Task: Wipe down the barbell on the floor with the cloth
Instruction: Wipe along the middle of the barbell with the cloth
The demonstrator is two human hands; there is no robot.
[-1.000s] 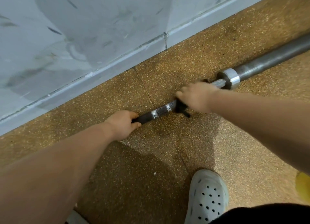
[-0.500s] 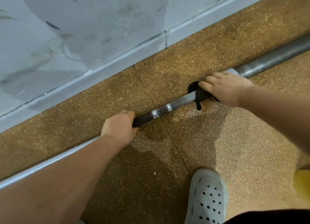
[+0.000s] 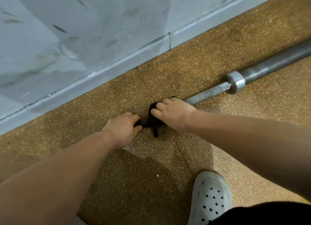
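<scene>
Down on the speckled brown floor (image 3: 117, 182) lies the long grey steel barbell (image 3: 207, 93). Left hand (image 3: 122, 128) grips the shaft, probably to stop it rolling; right hand (image 3: 173, 114), just beside it, squeezes a small black cloth (image 3: 154, 123) around it.

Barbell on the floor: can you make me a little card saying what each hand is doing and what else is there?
barbell: lies on the speckled floor, near the wall
left hand: grip curled round the bar
right hand: holds the black cloth round the bar, right beside the left hand
collar: silver ring, farther right, uncovered
shoe: white, with holes
</scene>
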